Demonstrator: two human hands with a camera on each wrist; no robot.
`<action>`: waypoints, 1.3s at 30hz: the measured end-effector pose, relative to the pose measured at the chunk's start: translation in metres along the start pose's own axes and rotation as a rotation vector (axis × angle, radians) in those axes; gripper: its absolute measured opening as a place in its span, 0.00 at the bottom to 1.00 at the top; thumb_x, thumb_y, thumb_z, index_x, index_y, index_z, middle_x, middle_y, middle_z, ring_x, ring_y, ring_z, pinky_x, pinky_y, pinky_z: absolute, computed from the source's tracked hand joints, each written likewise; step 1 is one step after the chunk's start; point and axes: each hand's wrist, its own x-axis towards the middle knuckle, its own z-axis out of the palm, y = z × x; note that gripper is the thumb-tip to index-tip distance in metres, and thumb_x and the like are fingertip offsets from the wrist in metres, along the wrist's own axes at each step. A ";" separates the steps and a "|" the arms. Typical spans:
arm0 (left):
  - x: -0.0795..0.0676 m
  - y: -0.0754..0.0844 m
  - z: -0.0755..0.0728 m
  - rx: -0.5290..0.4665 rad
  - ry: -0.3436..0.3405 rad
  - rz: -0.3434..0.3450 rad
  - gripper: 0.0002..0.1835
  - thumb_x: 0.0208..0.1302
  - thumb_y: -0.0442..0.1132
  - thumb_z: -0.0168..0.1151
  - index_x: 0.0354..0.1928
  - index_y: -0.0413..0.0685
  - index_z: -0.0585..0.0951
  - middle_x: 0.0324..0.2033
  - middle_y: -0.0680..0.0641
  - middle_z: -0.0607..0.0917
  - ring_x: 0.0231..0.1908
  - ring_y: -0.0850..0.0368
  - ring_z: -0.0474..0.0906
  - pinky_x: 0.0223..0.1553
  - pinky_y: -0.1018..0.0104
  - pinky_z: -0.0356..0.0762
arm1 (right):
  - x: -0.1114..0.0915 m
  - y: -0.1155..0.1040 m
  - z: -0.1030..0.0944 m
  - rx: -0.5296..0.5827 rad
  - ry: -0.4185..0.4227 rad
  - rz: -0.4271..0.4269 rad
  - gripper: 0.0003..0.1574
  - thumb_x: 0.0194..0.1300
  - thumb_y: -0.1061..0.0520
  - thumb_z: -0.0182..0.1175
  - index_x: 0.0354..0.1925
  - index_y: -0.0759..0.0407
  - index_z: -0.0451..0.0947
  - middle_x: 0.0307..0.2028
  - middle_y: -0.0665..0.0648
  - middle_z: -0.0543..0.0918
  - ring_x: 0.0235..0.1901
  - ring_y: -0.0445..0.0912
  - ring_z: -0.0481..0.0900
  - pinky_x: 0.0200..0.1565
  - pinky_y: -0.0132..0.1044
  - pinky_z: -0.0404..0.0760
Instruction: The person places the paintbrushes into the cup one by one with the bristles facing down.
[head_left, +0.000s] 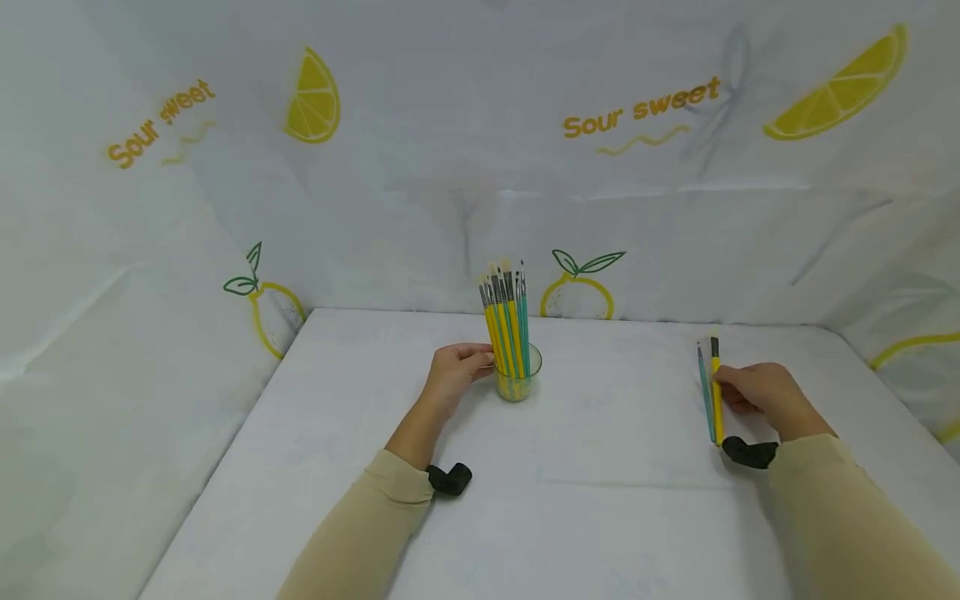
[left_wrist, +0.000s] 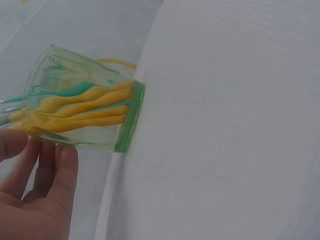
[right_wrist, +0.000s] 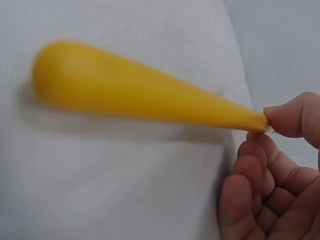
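A greenish clear glass cup [left_wrist: 95, 137] holds several yellow and teal paintbrushes [head_left: 506, 321], bristles up, at the table's middle back. My left hand [head_left: 459, 371] grips the cup near its rim from the left side; in the left wrist view its thumb and fingers are at the lip. Over on the right, my right hand [head_left: 761, 392] pinches a yellow paintbrush [right_wrist: 140, 95] between thumb and fingers. Its rounded handle end points toward the right wrist camera. A slim teal paintbrush [head_left: 706, 396] is just left of that yellow one, their lower ends close together.
The table has a white cover [head_left: 600, 533]. Behind it hangs a white cloth [head_left: 420, 233] printed with lemons and lettering, which also runs along both sides. Black wrist straps [head_left: 450, 480] are on both arms.
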 end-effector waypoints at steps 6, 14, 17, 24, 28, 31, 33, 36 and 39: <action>0.005 0.000 0.005 0.017 0.002 -0.020 0.11 0.64 0.34 0.63 0.46 0.36 0.85 0.49 0.42 0.85 0.45 0.53 0.85 0.50 0.62 0.85 | -0.012 0.003 -0.007 0.153 0.007 -0.053 0.35 0.71 0.44 0.51 0.56 0.77 0.67 0.27 0.50 0.79 0.27 0.41 0.80 0.33 0.30 0.86; 0.006 -0.001 0.003 0.018 0.011 -0.032 0.11 0.64 0.34 0.63 0.45 0.37 0.85 0.48 0.42 0.86 0.45 0.53 0.85 0.49 0.63 0.85 | -0.022 -0.028 -0.001 0.244 0.012 -0.238 0.33 0.72 0.49 0.50 0.58 0.78 0.65 0.29 0.48 0.80 0.29 0.40 0.83 0.38 0.32 0.88; 0.006 -0.001 0.003 0.019 0.012 -0.033 0.11 0.64 0.35 0.63 0.45 0.38 0.85 0.48 0.43 0.86 0.46 0.53 0.85 0.49 0.63 0.85 | -0.028 -0.046 0.006 0.246 0.010 -0.296 0.31 0.71 0.51 0.50 0.58 0.78 0.66 0.29 0.47 0.81 0.30 0.39 0.83 0.38 0.31 0.87; 0.005 -0.001 0.002 0.014 0.016 -0.032 0.11 0.64 0.35 0.63 0.45 0.37 0.86 0.48 0.43 0.86 0.46 0.53 0.85 0.49 0.63 0.85 | -0.048 -0.094 0.031 0.267 0.107 -0.448 0.27 0.71 0.50 0.53 0.55 0.73 0.71 0.33 0.47 0.82 0.30 0.38 0.82 0.37 0.28 0.87; 0.005 0.000 0.001 0.012 0.014 -0.032 0.11 0.65 0.35 0.63 0.46 0.37 0.85 0.48 0.43 0.86 0.45 0.53 0.85 0.50 0.63 0.85 | -0.061 -0.123 0.047 0.291 0.152 -0.544 0.27 0.71 0.50 0.55 0.56 0.72 0.73 0.35 0.47 0.82 0.31 0.38 0.82 0.37 0.27 0.86; 0.004 0.000 0.001 0.010 0.013 -0.027 0.11 0.65 0.34 0.62 0.46 0.37 0.85 0.48 0.42 0.86 0.45 0.53 0.85 0.50 0.63 0.85 | -0.069 -0.142 0.060 0.350 0.161 -0.631 0.23 0.70 0.53 0.57 0.53 0.72 0.75 0.33 0.46 0.83 0.31 0.39 0.83 0.36 0.28 0.87; 0.003 0.000 0.000 0.008 0.011 -0.023 0.11 0.65 0.34 0.62 0.46 0.36 0.85 0.49 0.41 0.86 0.45 0.53 0.85 0.50 0.62 0.85 | -0.074 -0.154 0.069 0.396 0.158 -0.677 0.21 0.69 0.54 0.59 0.51 0.71 0.77 0.32 0.45 0.84 0.31 0.39 0.83 0.37 0.29 0.87; 0.002 -0.001 0.000 0.010 0.007 -0.018 0.11 0.65 0.33 0.62 0.46 0.35 0.85 0.49 0.41 0.86 0.45 0.53 0.85 0.51 0.62 0.85 | -0.080 -0.169 0.083 0.436 0.152 -0.724 0.20 0.67 0.54 0.62 0.49 0.70 0.79 0.32 0.47 0.85 0.31 0.41 0.83 0.37 0.30 0.87; 0.002 -0.001 0.000 0.007 0.003 -0.016 0.11 0.65 0.33 0.62 0.46 0.34 0.85 0.48 0.40 0.86 0.45 0.54 0.85 0.51 0.61 0.84 | -0.084 -0.181 0.096 0.429 0.154 -0.750 0.19 0.66 0.53 0.64 0.48 0.66 0.81 0.36 0.52 0.86 0.32 0.41 0.84 0.37 0.30 0.87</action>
